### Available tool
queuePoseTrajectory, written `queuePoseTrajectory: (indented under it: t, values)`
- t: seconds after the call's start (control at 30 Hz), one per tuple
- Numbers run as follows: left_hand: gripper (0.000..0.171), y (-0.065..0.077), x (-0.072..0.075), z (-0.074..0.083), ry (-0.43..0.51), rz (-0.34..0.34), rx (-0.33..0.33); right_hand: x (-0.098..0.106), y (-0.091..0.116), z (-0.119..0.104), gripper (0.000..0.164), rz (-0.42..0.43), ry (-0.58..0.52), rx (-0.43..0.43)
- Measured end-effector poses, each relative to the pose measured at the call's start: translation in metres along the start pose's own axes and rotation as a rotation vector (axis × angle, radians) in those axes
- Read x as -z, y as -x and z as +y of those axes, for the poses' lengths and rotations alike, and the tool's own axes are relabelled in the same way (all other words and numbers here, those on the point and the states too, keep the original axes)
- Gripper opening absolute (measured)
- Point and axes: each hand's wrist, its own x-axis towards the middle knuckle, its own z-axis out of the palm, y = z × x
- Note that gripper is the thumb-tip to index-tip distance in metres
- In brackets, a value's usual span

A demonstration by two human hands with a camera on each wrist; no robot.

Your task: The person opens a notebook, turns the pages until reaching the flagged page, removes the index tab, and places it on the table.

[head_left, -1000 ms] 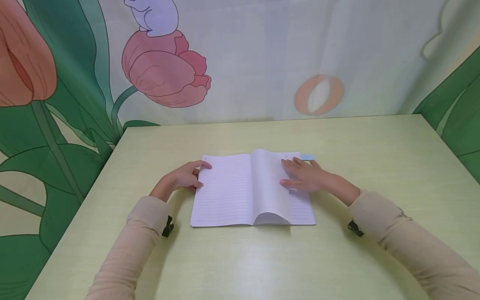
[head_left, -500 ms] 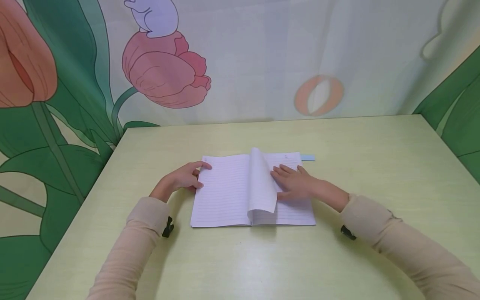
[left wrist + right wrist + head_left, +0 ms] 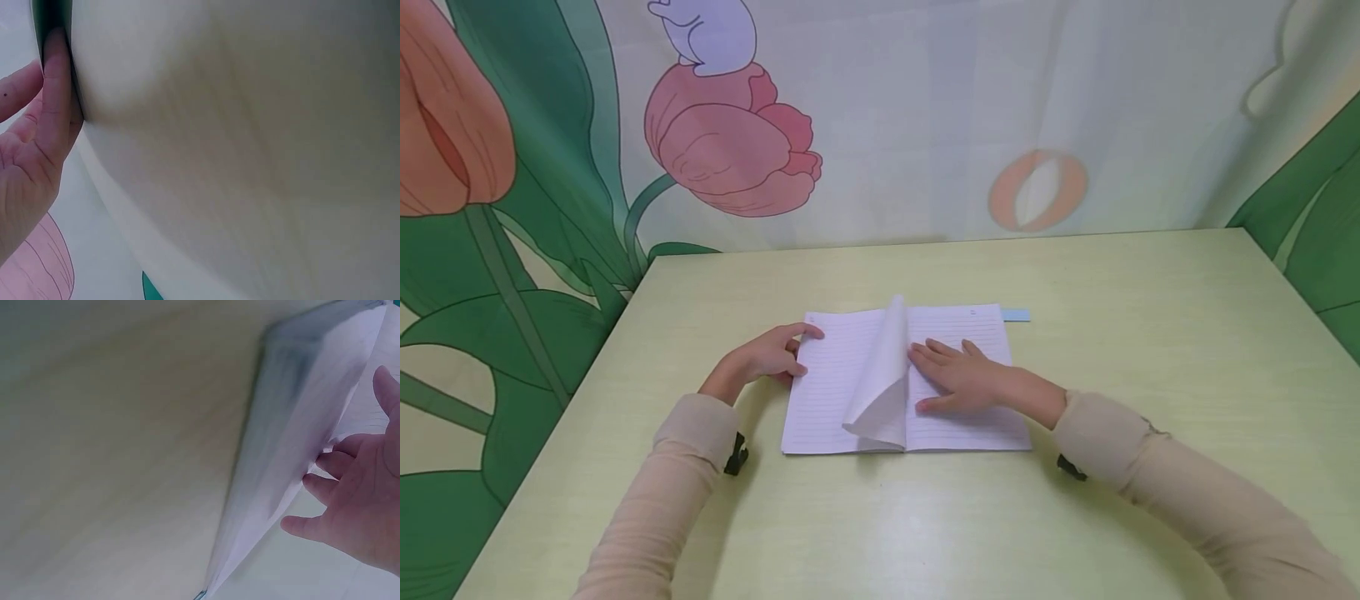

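Note:
A lined notebook (image 3: 966,433) lies spread on the table in the head view. One loose leaf (image 3: 880,387) stands up from its middle, curling toward the left page. My left hand (image 3: 767,350) holds the notebook's left edge, index finger and thumb at the margin. In the left wrist view, fingers of that hand (image 3: 47,125) reach along a dark green surface at the notebook's edge. My right hand (image 3: 962,379) lies spread over the right page, fingertips right beside the raised leaf. The right wrist view shows the same hand (image 3: 369,494) with fingers apart against the notebook (image 3: 294,419).
A light blue tab (image 3: 1017,315) sticks out beyond the notebook's top right corner. The pale wooden table (image 3: 880,533) extends around the notebook. Behind its back edge hangs a curtain (image 3: 895,150) printed with flowers and leaves.
The raised leaf has swung from the right side over to the left. My right hand has slid left across the right page toward the middle. My left hand has stayed at the left edge.

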Motion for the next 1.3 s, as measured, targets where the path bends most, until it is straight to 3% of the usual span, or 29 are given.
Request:
queuePoseTrajectory:
  t: [0.27,0.63,0.77,0.9,1.0,1.3]
  values:
    - [0.047,0.002,0.004,-0.001,0.071,-0.044,-0.008,-0.002,-0.01,-0.01,0.078,-0.02,0.039,0.021]
    - [0.072,0.006,0.002,0.005,0.133,-0.042,0.049,-0.005,-0.015,-0.024,0.077,-0.092,0.083,0.032]
    - [0.065,0.005,0.0,0.002,0.084,-0.027,0.01,-0.006,-0.015,-0.026,0.077,-0.106,0.106,0.017]
    - [0.09,0.003,-0.001,0.0,0.027,-0.007,-0.017,-0.007,-0.016,-0.025,0.078,-0.107,0.113,0.017]
    - [0.096,0.002,-0.002,0.0,0.012,0.003,-0.017,-0.007,-0.016,-0.022,0.078,-0.094,0.116,0.024]
    - [0.092,0.002,-0.004,0.002,0.026,-0.005,-0.03,0.001,-0.008,0.003,0.082,-0.047,0.06,-0.023]
